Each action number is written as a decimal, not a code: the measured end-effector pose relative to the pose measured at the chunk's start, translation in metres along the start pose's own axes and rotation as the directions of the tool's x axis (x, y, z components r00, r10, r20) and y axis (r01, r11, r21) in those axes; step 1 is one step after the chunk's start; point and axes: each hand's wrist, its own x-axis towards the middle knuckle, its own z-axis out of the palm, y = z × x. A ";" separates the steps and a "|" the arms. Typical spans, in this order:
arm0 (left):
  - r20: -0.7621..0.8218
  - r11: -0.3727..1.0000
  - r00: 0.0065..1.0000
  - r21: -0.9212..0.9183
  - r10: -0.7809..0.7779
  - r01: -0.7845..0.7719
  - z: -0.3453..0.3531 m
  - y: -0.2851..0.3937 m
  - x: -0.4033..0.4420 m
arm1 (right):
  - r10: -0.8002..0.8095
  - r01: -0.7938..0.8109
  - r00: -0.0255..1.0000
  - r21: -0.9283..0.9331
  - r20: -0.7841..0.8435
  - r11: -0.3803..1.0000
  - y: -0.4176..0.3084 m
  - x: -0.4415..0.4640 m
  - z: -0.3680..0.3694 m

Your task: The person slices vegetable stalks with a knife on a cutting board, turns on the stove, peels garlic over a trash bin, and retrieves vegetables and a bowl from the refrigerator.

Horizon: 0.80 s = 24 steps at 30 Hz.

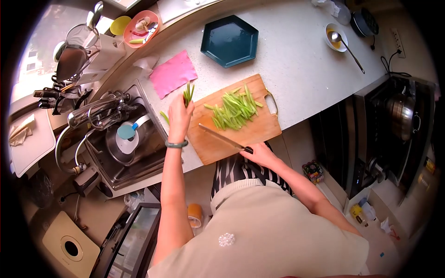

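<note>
My left hand (pixel 180 115) is closed around a small bunch of thin green vegetable stalks (pixel 188 92), held at the left edge of a wooden cutting board (pixel 204 155). A stray green piece (pixel 164 116) lies on the counter just left of that hand. In my right hand (pixel 260 155) is the dark handle of a kitchen knife (pixel 221 138), its blade pointing left over the near part of the board. A pile of cut green stalks (pixel 236 110), celery-like in look, covers the board's middle and right.
Behind the board sit a dark hexagonal plate (pixel 229 41) and a pink cloth (pixel 174 74). The sink (pixel 99 160) with its faucet is at left, holding a pot. A bowl with a spoon (pixel 335 38) stands far right. A stove (pixel 394 139) lies right.
</note>
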 end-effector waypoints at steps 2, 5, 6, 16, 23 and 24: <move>0.009 0.996 0.999 0.078 -0.030 0.029 0.010 -0.028 -0.028 | 0.193 -0.192 0.978 -0.011 0.081 0.981 -0.001 0.004 -0.003; -0.022 0.991 0.999 0.127 -0.029 0.031 0.024 -0.051 -0.048 | 0.245 -0.244 0.969 -0.032 0.016 0.969 -0.009 0.005 -0.011; -0.065 0.993 0.998 0.118 0.004 0.004 0.027 -0.054 -0.053 | 0.263 -0.263 0.965 -0.042 0.005 0.964 -0.010 0.004 -0.012; -0.078 0.981 0.995 0.186 0.066 -0.051 0.039 -0.056 -0.045 | 0.198 -0.208 0.966 -0.049 -0.166 0.977 -0.011 -0.028 -0.009; -0.174 0.985 0.983 0.167 0.066 -0.037 0.036 -0.048 -0.056 | 0.404 -0.297 0.915 0.628 -0.029 0.719 0.042 -0.054 -0.026; -0.245 0.985 0.967 0.173 0.070 -0.028 0.034 -0.043 -0.056 | 0.420 -0.293 0.907 0.686 -0.021 0.667 0.044 -0.053 -0.032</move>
